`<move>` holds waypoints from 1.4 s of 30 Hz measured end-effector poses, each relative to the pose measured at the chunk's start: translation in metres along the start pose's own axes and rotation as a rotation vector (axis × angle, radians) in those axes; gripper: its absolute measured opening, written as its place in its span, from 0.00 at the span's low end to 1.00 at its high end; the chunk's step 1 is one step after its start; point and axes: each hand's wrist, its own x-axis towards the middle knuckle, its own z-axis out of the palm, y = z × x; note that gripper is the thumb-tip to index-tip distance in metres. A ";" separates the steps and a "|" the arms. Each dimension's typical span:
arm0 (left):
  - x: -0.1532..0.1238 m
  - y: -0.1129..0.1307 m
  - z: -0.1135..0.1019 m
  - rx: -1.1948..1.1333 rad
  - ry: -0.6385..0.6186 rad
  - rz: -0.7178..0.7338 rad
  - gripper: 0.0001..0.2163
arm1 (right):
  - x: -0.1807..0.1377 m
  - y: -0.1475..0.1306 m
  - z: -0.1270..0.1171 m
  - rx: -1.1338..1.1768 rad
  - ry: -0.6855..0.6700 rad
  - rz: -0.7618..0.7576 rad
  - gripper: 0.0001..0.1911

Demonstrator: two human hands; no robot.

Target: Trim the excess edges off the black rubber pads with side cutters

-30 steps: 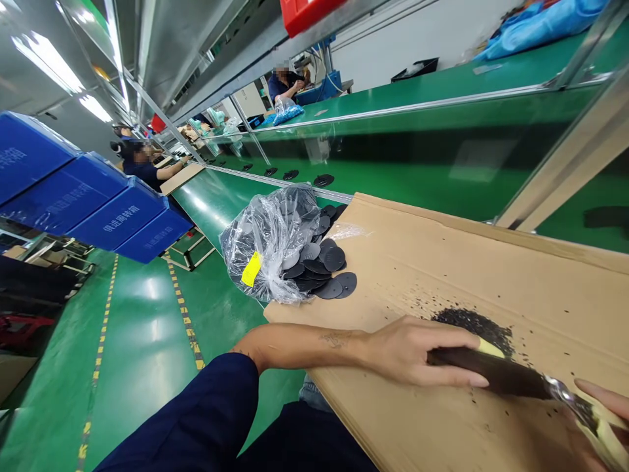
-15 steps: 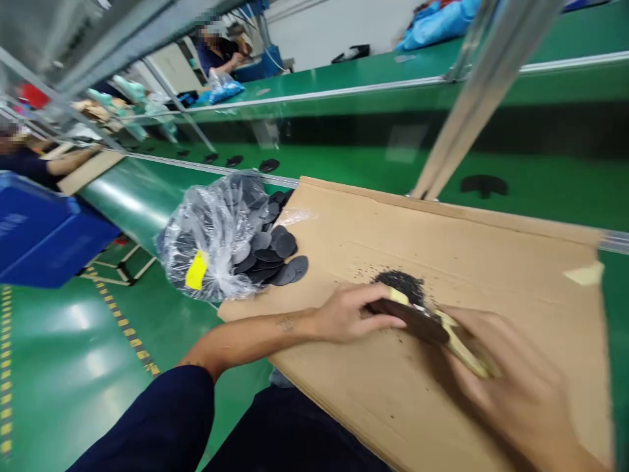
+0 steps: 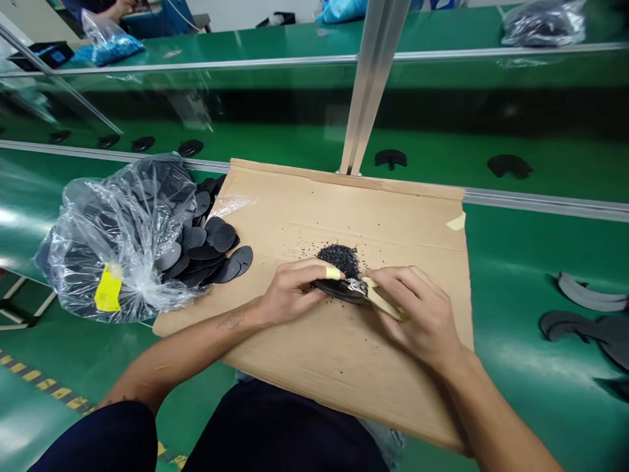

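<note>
My left hand (image 3: 295, 288) is closed on a flat black plastic disc (image 3: 339, 290), with yellow tape round one fingertip. Pale-yellow-handled nippers (image 3: 381, 300) sit in my right hand (image 3: 417, 308), which is wrapped round the handles. Their metal jaws are at the upper edge of the disc. Just beyond lies a heap of small black clippings (image 3: 338, 257) on the cardboard sheet (image 3: 304, 354). On the left, several black oval discs (image 3: 213, 246) spill out of a clear plastic bag (image 3: 118, 223) bearing a yellow label.
A metal post (image 3: 371, 85) rises behind the cardboard. Black curved parts (image 3: 590, 328) lie on the green surface at right. More dark parts (image 3: 390, 158) lie along the green strip behind the rail. Another person's hand (image 3: 122, 8) is at the upper left.
The view has swung to the right and levelled, bringing the black curved parts at right into sight. Both hands still hold the disc and nippers, with the jaws now at the disc's edge.
</note>
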 end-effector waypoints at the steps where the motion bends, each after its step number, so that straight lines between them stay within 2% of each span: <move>1: 0.000 0.000 0.000 0.001 0.007 0.017 0.07 | 0.000 0.000 -0.001 0.003 0.000 -0.010 0.13; 13: 0.000 0.003 -0.002 -0.005 0.001 0.048 0.07 | 0.003 0.002 -0.005 -0.109 0.025 -0.075 0.09; 29: -0.002 0.002 0.002 0.003 0.016 0.061 0.06 | 0.000 -0.002 -0.007 -0.282 0.071 -0.127 0.12; 33: -0.002 0.002 0.002 0.002 0.007 0.061 0.07 | -0.001 -0.005 -0.008 -0.253 0.077 -0.098 0.13; 36: -0.001 0.004 0.001 0.002 0.003 0.060 0.07 | -0.001 -0.005 -0.009 -0.161 0.018 -0.044 0.11; 39: 0.001 0.007 0.000 0.014 0.000 0.062 0.06 | -0.001 -0.004 -0.009 -0.087 0.019 -0.002 0.09; 42: 0.002 0.008 0.000 0.039 -0.004 0.079 0.06 | 0.000 -0.001 -0.007 -0.123 0.033 0.003 0.07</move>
